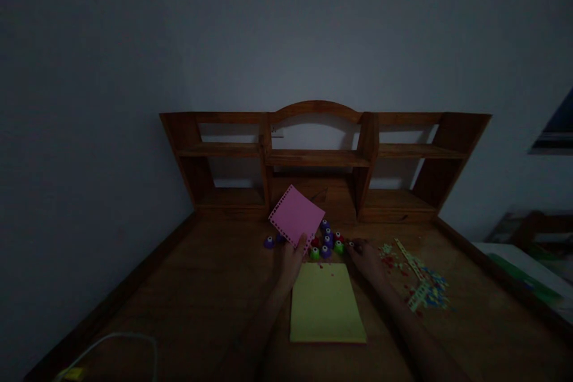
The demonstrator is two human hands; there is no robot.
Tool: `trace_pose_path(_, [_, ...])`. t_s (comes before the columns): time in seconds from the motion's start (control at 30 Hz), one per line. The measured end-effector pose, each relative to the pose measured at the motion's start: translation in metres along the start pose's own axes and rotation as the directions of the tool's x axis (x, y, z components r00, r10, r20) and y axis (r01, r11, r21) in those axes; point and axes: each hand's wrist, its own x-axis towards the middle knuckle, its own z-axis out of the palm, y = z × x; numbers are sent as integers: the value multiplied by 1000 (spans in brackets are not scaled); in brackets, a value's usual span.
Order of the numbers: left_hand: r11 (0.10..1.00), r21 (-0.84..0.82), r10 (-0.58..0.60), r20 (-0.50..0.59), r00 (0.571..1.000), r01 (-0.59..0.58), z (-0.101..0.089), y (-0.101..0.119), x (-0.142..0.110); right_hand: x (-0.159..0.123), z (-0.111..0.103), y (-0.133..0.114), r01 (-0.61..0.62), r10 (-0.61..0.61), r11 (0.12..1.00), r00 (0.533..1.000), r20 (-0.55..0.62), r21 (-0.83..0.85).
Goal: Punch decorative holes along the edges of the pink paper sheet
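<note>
My left hand (293, 255) grips a pink sheet of paper (296, 215) by its lower corner. Small punched holes run along two edges of the sheet, which is tilted up above the desk. In the dim light my right hand (364, 255) has its fingertips closed around a small dark craft punch with a round white spot. Between the hands stand several similar punches: purple ones (328, 241), a green punch (339, 248) and a red punch (339, 237). One more purple punch (269, 243) sits left of the paper. Just below lies a yellow paper pad (326, 304) with tiny pink scraps near its top edge.
Punched yellow strips (409, 259) and scattered bits of blue, yellow and red paper (434, 289) lie on the right. A wooden shelf unit (317, 158) stands along the back of the desk (201, 286). A white cable (129, 335) curves at the lower left.
</note>
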Motion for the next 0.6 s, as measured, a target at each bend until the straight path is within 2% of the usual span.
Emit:
trace_pose_path(0.13, [1000, -2, 2, -6, 1000, -2, 1, 2, 0, -1, -3, -2, 6, -4, 998, 999, 33, -55])
trace_pose_path(0.37, [993, -122, 3, 0, 1000, -3, 4, 8, -2, -7, -13, -16, 2, -1, 998, 1000, 26, -61])
trace_pose_path(0.6, [999, -43, 26, 20, 999, -25, 4, 0, 1, -8, -17, -24, -48, 50, 998, 997, 51, -32])
